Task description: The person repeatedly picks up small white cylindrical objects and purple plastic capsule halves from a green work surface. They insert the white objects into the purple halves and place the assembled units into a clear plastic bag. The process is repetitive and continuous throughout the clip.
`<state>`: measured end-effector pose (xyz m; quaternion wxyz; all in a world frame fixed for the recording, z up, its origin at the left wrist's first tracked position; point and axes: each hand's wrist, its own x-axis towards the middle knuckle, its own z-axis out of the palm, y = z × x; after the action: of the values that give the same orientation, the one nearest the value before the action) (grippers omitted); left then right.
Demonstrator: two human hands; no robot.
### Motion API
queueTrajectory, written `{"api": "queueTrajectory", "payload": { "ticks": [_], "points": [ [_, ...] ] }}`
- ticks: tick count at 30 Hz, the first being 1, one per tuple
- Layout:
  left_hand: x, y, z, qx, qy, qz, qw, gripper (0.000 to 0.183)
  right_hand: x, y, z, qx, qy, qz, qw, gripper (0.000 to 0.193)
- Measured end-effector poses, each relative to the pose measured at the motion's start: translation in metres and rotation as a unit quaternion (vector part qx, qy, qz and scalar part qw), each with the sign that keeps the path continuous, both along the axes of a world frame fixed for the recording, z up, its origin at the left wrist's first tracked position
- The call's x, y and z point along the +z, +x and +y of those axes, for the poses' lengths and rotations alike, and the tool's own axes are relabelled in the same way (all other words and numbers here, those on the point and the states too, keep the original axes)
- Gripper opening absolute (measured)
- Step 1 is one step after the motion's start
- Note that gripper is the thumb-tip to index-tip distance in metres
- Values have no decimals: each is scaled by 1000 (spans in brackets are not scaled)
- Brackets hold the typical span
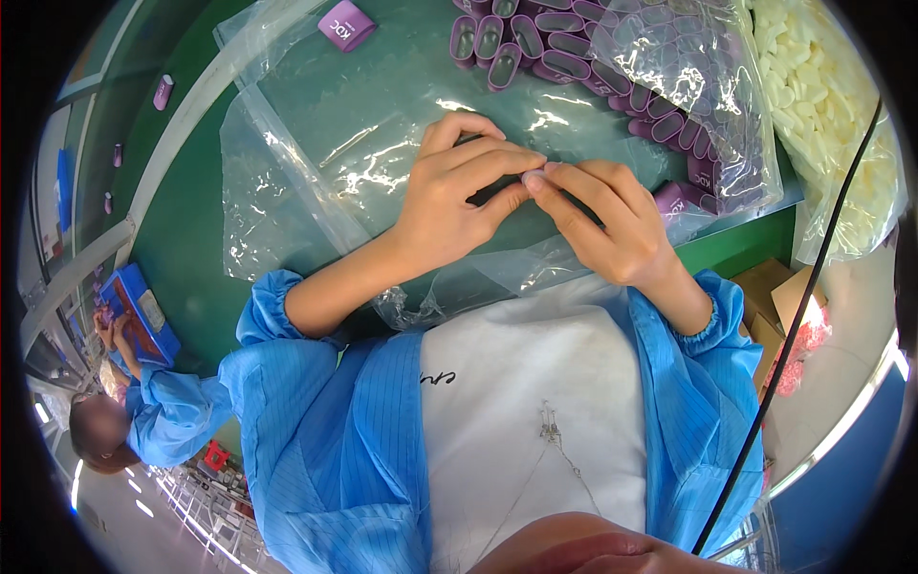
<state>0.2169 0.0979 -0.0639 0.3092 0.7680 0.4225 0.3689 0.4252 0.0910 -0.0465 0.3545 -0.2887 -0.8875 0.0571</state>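
Note:
My left hand [459, 187] and my right hand [612, 220] meet fingertip to fingertip over a clear plastic sheet [368, 143]. Both are closed in a pinch, thumbs against fingers. Whatever sits between the fingertips is small and mostly covered; I cannot make it out. Beyond and to the right of my hands, many hollow oval purple casings [505, 65] lie heaped, openings up, partly under a clear plastic bag [660, 48]. One loose purple casing [669, 199] rests just right of my right hand. Another purple casing [346, 26] lies alone at the far left of the sheet.
A clear bag of cream-coloured pieces [813, 86] stands at the right edge. Below it are a cardboard box [765, 292] and pink items [811, 340]. A black cable [803, 297] crosses the right side. At left, a co-worker [177, 416] reaches to a blue tray [158, 316].

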Motion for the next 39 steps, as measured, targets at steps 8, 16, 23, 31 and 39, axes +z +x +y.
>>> {"api": "queueTrajectory", "payload": {
  "ticks": [8, 16, 23, 31, 39],
  "points": [
    [0, 1, 1, -5, 5, -3, 1000, 31, -3, 3, 1, -4, -126, 96, 987, 32],
    [50, -63, 43, 120, 122, 67, 983, 28, 35, 58, 12, -266, -95, 177, 943, 33],
    [11, -323, 234, 170, 5, 243, 955, 36, 19, 253, 129, -559, -127, -102, 813, 31],
    [28, -218, 181, 238, 316, 184, 900, 29, 2, 238, 145, -487, -122, -243, 830, 21],
    [42, -127, 137, -85, 112, 343, 929, 48, 4, 228, 127, -508, -24, -241, 827, 22]
  ]
}}
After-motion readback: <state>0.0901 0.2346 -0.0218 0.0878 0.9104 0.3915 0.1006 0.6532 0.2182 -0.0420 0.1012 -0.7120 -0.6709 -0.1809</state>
